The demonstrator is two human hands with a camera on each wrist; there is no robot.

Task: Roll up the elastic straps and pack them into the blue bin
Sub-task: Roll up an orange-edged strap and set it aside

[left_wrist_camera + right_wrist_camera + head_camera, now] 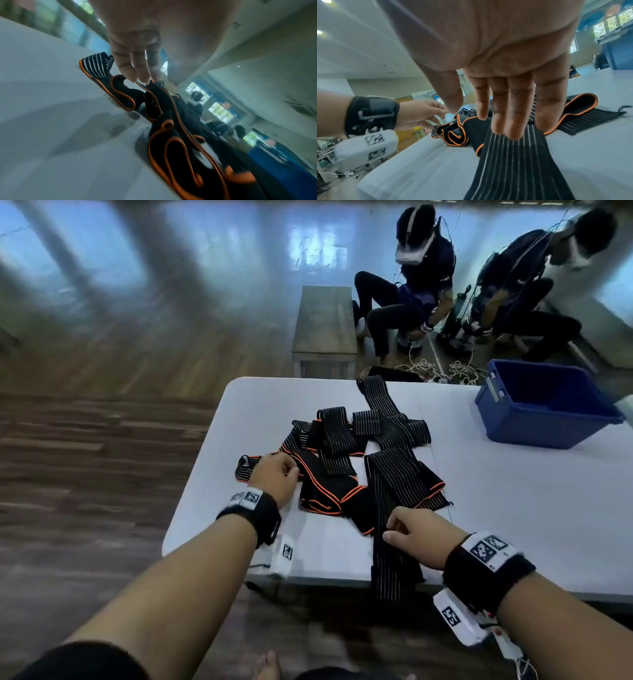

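A tangled pile of black elastic straps [376, 433] with white stripes and orange edging lies mid-table. My left hand [291, 472] reaches down onto an orange-edged strap [325, 487] at the pile's left; in the left wrist view its fingertips [145, 78] touch that strap [123, 97] with the thumb a little apart. My right hand [394, 534] is over a long striped strap [394, 570] that hangs over the table's front edge. Its straight fingers [505, 121] point down onto this strap [513, 162]. The blue bin [534, 426] stands open and looks empty at the far right.
The white table [513, 508] ends close on the left and front. Beyond it stand a grey bench [323, 320], loose cables [445, 369] on the floor, and two seated people [418, 285] wearing headsets.
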